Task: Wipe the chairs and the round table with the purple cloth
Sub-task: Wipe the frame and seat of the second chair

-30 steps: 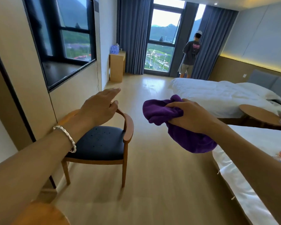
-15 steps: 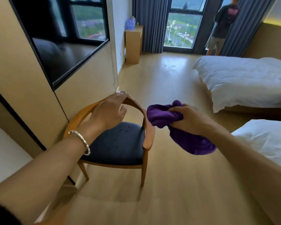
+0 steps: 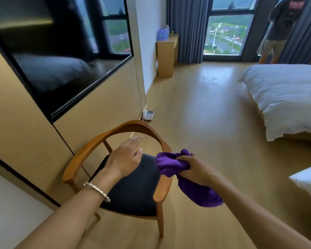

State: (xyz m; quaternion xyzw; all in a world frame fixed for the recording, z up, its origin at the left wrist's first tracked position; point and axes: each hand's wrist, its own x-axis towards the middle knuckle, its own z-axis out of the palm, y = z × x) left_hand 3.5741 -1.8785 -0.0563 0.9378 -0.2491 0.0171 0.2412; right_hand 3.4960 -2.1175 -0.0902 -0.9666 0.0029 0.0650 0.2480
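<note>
I see my right hand (image 3: 196, 168) gripping the bunched purple cloth (image 3: 171, 165), left hand (image 3: 124, 157) flat-fingered, empty, above the chair (image 3: 131, 193).

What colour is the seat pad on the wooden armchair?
Dark navy, almost black, with small dimples; the seat pad shows best in the head view.

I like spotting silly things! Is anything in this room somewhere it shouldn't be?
Yes: a white telephone sits on the floor against the wall, just beyond the wooden chair. Phones usually sit on a desk or table.
</note>
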